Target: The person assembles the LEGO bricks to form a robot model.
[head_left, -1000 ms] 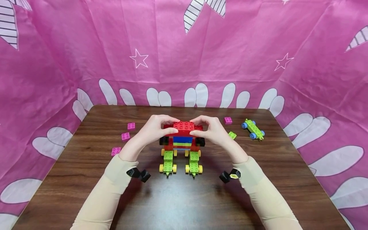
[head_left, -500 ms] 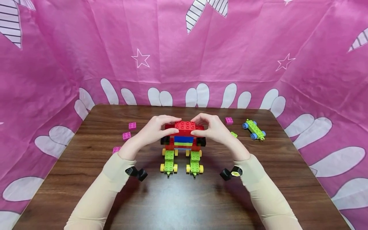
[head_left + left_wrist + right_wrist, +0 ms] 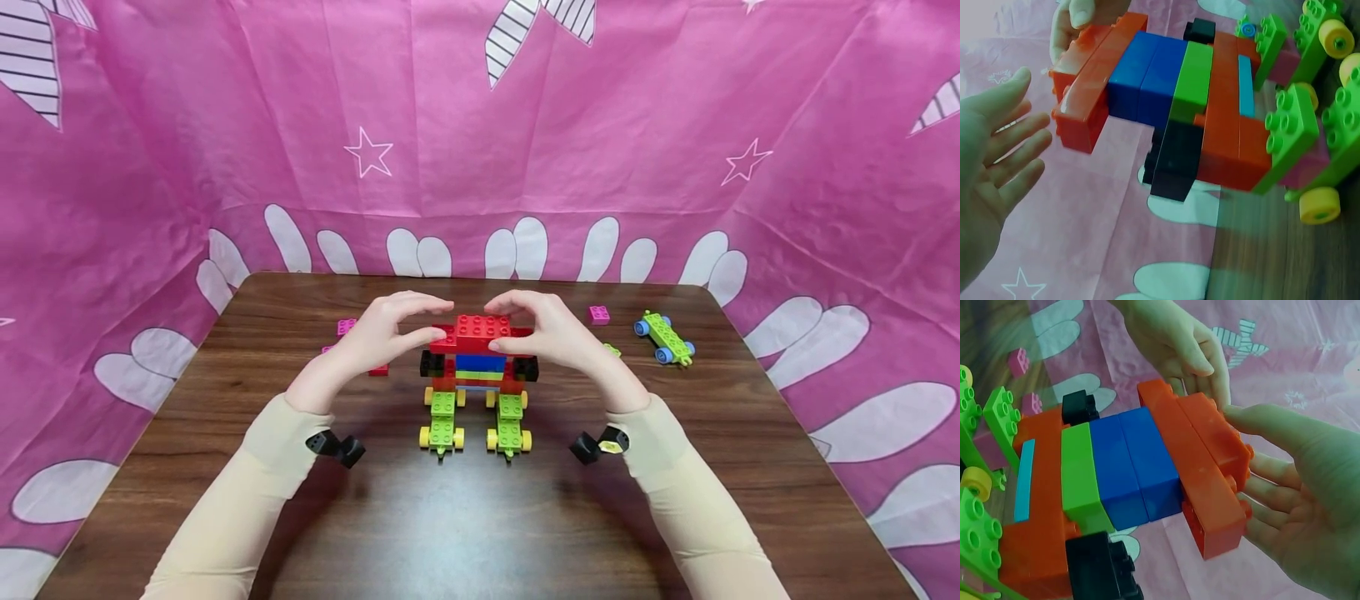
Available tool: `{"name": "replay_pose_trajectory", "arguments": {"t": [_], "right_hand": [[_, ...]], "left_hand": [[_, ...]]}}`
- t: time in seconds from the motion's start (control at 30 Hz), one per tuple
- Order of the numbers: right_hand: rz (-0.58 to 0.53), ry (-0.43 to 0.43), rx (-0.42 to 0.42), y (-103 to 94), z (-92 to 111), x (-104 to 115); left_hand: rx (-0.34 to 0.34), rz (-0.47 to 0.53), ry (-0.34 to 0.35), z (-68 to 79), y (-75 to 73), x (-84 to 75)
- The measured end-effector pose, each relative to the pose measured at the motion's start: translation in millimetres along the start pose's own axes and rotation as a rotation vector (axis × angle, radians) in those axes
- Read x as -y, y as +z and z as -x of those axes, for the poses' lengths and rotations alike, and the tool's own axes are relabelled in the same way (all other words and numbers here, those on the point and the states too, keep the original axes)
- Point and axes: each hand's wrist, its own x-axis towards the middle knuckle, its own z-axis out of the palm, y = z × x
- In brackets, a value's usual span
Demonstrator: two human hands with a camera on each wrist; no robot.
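Observation:
Upright in the middle of the table stands a figure built of toy building bricks, with blue and light green bricks in its body. Its top is a red brick over a longer red one. Black bricks stick out at both sides, and light green wheeled bases with yellow wheels carry it. My left hand is spread beside the top, apart from it in the left wrist view. My right hand lies loosely around the top's other side, thumb tip and fingers right at the red bricks, without gripping.
Pink bricks lie at the left, partly behind my left hand, with a red brick near it. At the right are a pink brick, a light green piece and a green wheeled base with blue wheels.
Both hands held the red top before. The left hand has let go and moved left, uncovering the longer red brick's end. The right fingers have loosened and lifted slightly. The figure stays standing.

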Motion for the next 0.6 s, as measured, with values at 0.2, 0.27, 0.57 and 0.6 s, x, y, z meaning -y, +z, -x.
{"name": "replay_pose_trajectory", "arguments": {"t": [0.2, 0.27, 0.57, 0.6], "right_hand": [[0.032, -0.037, 0.005, 4.0, -6.7, 6.0], [0.037, -0.032, 0.003, 5.6, -7.9, 6.7], [0.04, 0.006, -0.019, 10.2, -8.7, 4.8], [0.033, 0.012, -0.018, 10.7, -8.5, 4.7]], "left_hand": [[-0.063, -0.013, -0.007, 11.3, -9.5, 7.0], [-0.078, -0.025, -0.014, 16.0, -12.5, 10.4], [-0.099, -0.083, -0.108, 49.2, -27.5, 36.6], [-0.106, -0.087, -0.122, 54.5, -29.1, 41.6]]}}
